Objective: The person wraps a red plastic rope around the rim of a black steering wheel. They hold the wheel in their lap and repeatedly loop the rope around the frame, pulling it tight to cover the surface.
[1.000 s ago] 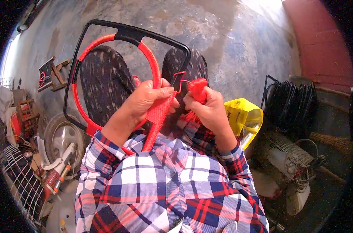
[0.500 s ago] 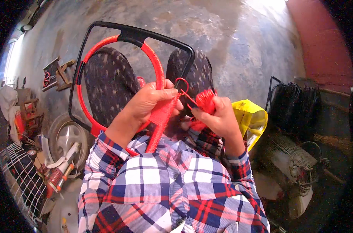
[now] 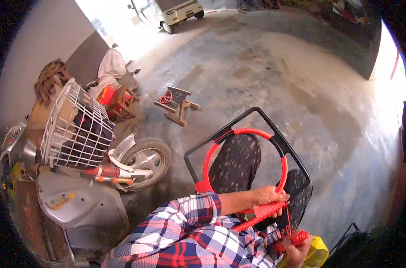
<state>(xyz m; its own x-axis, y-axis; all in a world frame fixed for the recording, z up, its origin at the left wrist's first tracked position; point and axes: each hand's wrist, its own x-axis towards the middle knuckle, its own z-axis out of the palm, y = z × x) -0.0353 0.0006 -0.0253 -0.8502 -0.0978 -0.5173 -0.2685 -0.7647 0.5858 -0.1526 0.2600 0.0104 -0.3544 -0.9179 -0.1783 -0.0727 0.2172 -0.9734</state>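
Person is sitting over a black metal frame (image 3: 256, 119) that is resting across their knees, with a red hoop (image 3: 281, 154) running inside it. Left hand (image 3: 269, 196) is closing around the cord-wrapped section of the hoop at its lower right, fingers (image 3: 279, 198) curled tight over the wrapping. Right hand (image 3: 296, 252) is sitting lower, near the bottom edge, pinching a small bundle of red cord (image 3: 294, 239); a thin strand is running up from it to the wrapped section. Plaid sleeves are filling the foreground. A yellow container (image 3: 316, 254) is lying just beside the right hand. To the left, a scooter (image 3: 73, 205) is standing with a white wire basket (image 3: 73, 125) on it, front wheel (image 3: 145, 161) pointing toward the frame. A small wooden stool (image 3: 178, 105) is sitting well apart on the concrete floor (image 3: 274, 67).
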